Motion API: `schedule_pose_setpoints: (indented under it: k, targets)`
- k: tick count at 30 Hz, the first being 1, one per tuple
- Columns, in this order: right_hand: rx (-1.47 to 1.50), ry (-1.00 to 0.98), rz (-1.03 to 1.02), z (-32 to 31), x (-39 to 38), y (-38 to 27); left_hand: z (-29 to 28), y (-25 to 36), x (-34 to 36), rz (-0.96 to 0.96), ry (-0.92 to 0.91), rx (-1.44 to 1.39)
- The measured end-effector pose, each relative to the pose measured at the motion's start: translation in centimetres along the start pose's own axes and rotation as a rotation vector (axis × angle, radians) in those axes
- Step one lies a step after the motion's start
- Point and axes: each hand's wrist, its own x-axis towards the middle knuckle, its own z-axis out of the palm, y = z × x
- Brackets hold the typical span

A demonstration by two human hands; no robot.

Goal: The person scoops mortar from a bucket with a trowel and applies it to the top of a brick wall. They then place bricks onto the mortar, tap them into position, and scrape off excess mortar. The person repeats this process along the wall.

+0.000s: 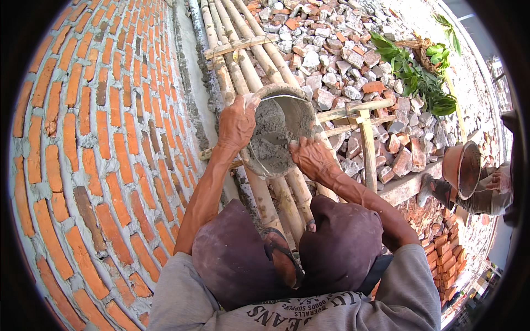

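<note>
A round bucket point(307, 118), crusted with dried mortar, is tilted in front of my knees over the bamboo poles. Wet grey mortar point(270, 143) lies inside it, and a thin wire handle point(281, 96) arches across its mouth. My left hand point(237, 122) is closed on the bucket's left rim. At the lower right of the mouth, my right hand point(313, 159) is closed with its fingers at the mortar; whatever it grips is hidden. My knees are bent on either side, with a sandalled foot point(282, 256) on the poles.
Bamboo poles point(248, 60) with crosspieces form the platform. A brick wall point(105, 165) rises along the left. Broken rubble point(331, 55) and green leaves point(414, 77) lie to the right, below. Another person's hand point(501, 179) is beside a second bucket point(461, 170). Bricks point(444, 259) are stacked lower right.
</note>
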Motion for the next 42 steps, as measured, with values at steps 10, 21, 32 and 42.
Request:
schedule_pose_setpoints:
  k: [10, 21, 32, 42]
  targets:
    - [0.507, 0.119, 0.494, 1.8, -2.3, 1.0, -1.5, 1.9, -3.3, 0.031, 0.01, 0.005]
    - [0.394, -0.114, 0.239, 0.0, 5.1, 4.8, -0.5, -0.6, -1.4, 0.093, -0.146, -0.04]
    - [-0.122, -0.081, -0.216, -4.2, 3.6, -2.4, -0.1, 0.6, -1.2, 0.112, -0.198, 0.002]
    - [-0.043, 0.009, 0.117, 0.9, 2.5, 0.0, -1.0, -1.4, -1.2, 0.035, -0.14, -0.019]
